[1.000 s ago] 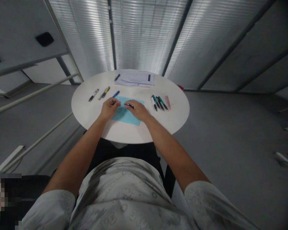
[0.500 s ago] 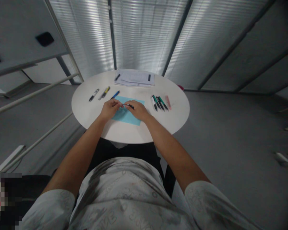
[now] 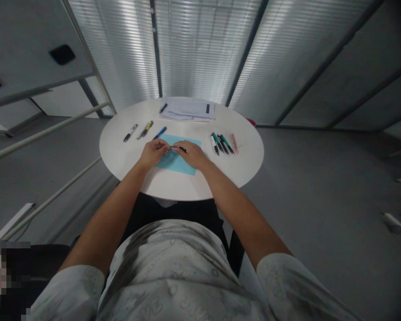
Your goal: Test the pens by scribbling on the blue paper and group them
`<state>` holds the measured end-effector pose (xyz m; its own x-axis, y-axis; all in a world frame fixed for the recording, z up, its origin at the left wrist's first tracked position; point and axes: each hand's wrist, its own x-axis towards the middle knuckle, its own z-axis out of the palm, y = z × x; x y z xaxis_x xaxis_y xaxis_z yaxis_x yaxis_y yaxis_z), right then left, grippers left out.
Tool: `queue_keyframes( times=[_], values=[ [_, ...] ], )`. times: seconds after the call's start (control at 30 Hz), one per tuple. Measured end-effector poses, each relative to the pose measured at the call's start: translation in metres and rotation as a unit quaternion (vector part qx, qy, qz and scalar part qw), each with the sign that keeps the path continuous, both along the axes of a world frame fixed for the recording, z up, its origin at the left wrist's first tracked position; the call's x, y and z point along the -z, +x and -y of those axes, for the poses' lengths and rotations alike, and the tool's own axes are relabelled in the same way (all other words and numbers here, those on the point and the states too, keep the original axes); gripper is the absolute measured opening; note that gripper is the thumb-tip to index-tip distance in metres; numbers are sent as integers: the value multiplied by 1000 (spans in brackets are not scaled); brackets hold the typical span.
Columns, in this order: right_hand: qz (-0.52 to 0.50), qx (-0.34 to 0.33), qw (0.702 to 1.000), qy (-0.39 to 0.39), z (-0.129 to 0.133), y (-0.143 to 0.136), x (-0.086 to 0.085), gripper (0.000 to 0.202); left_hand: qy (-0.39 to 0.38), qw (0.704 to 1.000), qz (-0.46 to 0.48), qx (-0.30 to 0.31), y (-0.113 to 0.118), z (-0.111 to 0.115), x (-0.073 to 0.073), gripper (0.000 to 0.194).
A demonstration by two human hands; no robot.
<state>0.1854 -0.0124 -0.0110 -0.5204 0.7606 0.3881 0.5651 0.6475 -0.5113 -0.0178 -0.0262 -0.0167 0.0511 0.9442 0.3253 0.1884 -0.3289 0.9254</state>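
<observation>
Both hands meet over a light blue sheet [image 3: 178, 167] on the round white table. My right hand [image 3: 193, 153] is closed around a dark pen [image 3: 181, 148], which points left. My left hand [image 3: 153, 153] pinches at the pen's left end, fingertips together; whether it grips the pen itself or a small part at its tip is too small to tell. Just beyond my left hand lies a blue pen [image 3: 161, 132]. To the right of my right hand, several green, black and white pens [image 3: 222, 144] lie side by side.
A stack of papers [image 3: 187, 109] sits at the table's far edge. Yellow and grey pens [image 3: 147, 129] and a white-and-black pen [image 3: 130, 133] lie on the left. A pinkish strip [image 3: 234, 143] is at the right. The white table [image 3: 250, 156] has a rounded edge; a metal rail [image 3: 47, 129] runs left.
Almost nothing differs. Both hands stay over the blue sheet with the pen between them, with at most a tiny shift of the fingers.
</observation>
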Motion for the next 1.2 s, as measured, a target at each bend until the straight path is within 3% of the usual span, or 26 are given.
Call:
queue_keyframes(
  times=[0.37,0.63,0.8,0.97,1.2],
  values=[
    [29,8,1000,-4,2,-1,1,21,-11,998,-64,16,-1,-1,2,20],
    [35,30,999,-22,4,-4,0,26,-19,998,-63,19,-1,-1,2,23],
    [27,11,999,-27,1,-3,1,17,-6,997,-79,21,-3,1,1,23],
    [37,-21,999,-14,-1,-1,-3,23,-24,997,-65,12,-3,-2,2,20],
    [24,-5,1000,-9,2,-2,0,21,-2,998,-60,20,-4,-5,5,23]
  ],
)
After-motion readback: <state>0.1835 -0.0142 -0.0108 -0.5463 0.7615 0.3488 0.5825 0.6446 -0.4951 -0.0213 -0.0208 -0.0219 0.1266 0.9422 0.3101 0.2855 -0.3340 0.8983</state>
